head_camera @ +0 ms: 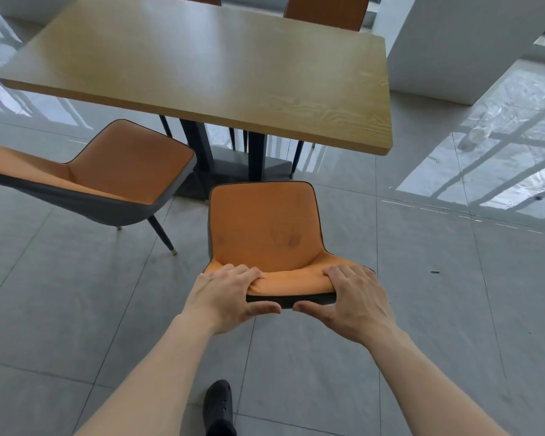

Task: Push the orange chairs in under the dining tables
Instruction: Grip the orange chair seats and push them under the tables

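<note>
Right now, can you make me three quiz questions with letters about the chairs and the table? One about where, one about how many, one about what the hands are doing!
1. Where is the orange padded chair that both hands hold?
A. on top of the table
B. on the floor, short of the light wooden table
C. fully under the table

2. How many orange chairs show, counting partly seen ones?
A. four
B. one
C. seven

3. What are the left hand and right hand doing?
A. hanging free
B. resting flat on the table
C. gripping the chair's backrest top

Answers: B, its whole seat lies in front of the table edge. A, two near, two backs behind the table. C, fingers curl over the backrest, thumbs behind.
</note>
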